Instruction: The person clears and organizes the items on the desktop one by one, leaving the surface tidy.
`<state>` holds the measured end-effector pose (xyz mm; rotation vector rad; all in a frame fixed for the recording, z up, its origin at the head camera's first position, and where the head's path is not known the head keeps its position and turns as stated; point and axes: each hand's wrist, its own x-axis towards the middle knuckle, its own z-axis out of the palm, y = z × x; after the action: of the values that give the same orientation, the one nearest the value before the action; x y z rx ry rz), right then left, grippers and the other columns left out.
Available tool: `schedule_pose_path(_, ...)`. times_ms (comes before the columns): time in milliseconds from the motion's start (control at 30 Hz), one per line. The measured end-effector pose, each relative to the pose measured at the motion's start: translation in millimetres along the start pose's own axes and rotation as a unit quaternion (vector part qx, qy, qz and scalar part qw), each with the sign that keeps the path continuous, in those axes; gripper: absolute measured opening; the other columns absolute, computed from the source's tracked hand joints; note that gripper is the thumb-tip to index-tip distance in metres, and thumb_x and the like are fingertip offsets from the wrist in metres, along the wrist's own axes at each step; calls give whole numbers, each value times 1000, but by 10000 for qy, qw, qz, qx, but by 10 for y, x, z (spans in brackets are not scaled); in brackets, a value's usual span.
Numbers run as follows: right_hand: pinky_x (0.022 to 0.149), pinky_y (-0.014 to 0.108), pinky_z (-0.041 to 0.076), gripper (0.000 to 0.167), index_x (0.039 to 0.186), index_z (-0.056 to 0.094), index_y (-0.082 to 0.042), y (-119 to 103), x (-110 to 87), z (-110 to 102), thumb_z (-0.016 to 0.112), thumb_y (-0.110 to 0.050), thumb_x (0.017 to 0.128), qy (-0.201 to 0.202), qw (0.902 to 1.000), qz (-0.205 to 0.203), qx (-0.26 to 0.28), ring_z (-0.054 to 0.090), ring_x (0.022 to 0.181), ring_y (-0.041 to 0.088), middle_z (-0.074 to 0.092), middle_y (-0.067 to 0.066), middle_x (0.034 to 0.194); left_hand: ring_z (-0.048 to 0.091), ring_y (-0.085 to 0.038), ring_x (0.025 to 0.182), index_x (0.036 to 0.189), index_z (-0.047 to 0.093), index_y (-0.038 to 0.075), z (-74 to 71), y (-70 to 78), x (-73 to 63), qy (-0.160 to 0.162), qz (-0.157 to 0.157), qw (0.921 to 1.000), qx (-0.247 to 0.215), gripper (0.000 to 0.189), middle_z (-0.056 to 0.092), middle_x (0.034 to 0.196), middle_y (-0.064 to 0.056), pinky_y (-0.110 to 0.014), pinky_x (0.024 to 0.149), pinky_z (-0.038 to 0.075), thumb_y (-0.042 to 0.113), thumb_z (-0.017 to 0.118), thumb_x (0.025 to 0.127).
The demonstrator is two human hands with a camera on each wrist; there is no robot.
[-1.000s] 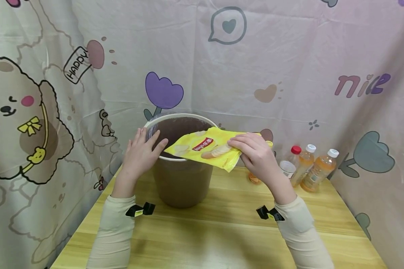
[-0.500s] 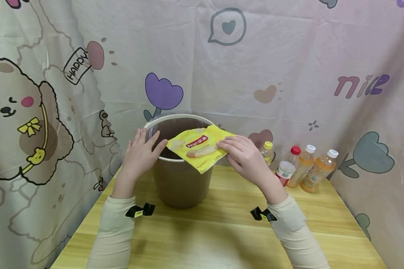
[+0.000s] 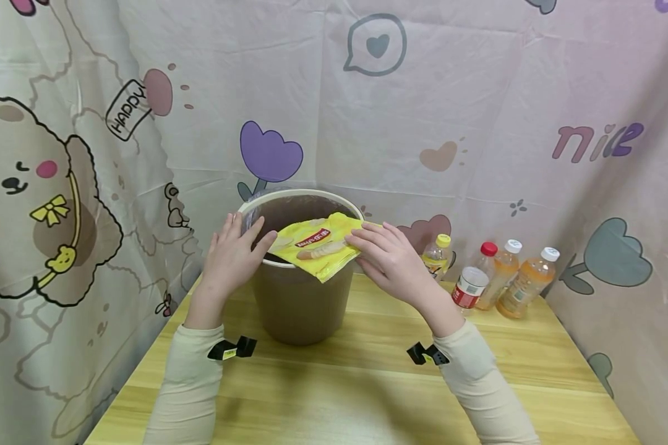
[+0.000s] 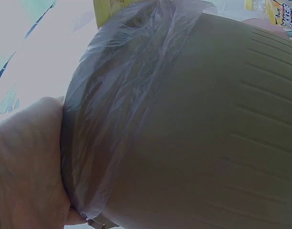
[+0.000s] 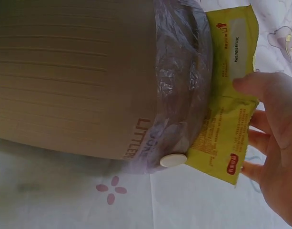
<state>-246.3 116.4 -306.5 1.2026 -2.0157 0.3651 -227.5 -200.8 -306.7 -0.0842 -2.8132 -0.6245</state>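
Note:
A yellow Lay's chip bag (image 3: 314,247) lies slanted over the mouth of a brown trash can (image 3: 303,309) with a pale rim. My right hand (image 3: 392,262) pinches the bag's right edge, thumb below and fingers on top. In the right wrist view the printed back of the chip bag (image 5: 222,124) shows, with the thumb pressed on it. My left hand (image 3: 231,259) rests at the can's left rim with its fingers spread and fairly straight. A clear plastic liner (image 4: 122,95) folds over the rim in the left wrist view. What lies inside the can is hidden.
Several plastic bottles stand at the back right of the wooden table (image 3: 339,395): a yellow-capped bottle (image 3: 438,253), a red-capped one (image 3: 473,284) and white-capped ones with orange drink (image 3: 529,281). A printed curtain (image 3: 479,123) hangs behind and at both sides.
My right hand has carried the chip bag leftward and slightly down, further over the can's mouth. The yellow-capped bottle has come into fuller view. My left hand has stayed in place.

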Motion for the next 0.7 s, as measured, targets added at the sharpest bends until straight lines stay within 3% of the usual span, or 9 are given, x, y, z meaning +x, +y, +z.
schedule_pose_path(300, 117, 56, 28, 60, 145, 48, -19, 24, -13, 50, 69, -32, 90, -806, 9954, 469, -201, 40, 142, 29, 49, 8, 149, -2, -40, 152, 154, 29, 18, 3, -10, 5, 15, 29, 10000, 24, 83, 6, 163, -24, -69, 117, 2, 73, 19, 94)
schedule_pose_path(700, 118, 56, 26, 67, 148, 42, -17, 55, -65, 84, 69, -33, 89, -876, 9941, 625, -153, 32, 147, 28, 42, 10, 154, -1, -40, 152, 154, 31, 18, 3, -11, 14, 44, 34, 10000, 5, 83, 8, 162, -25, -69, 117, 3, 74, 18, 94)
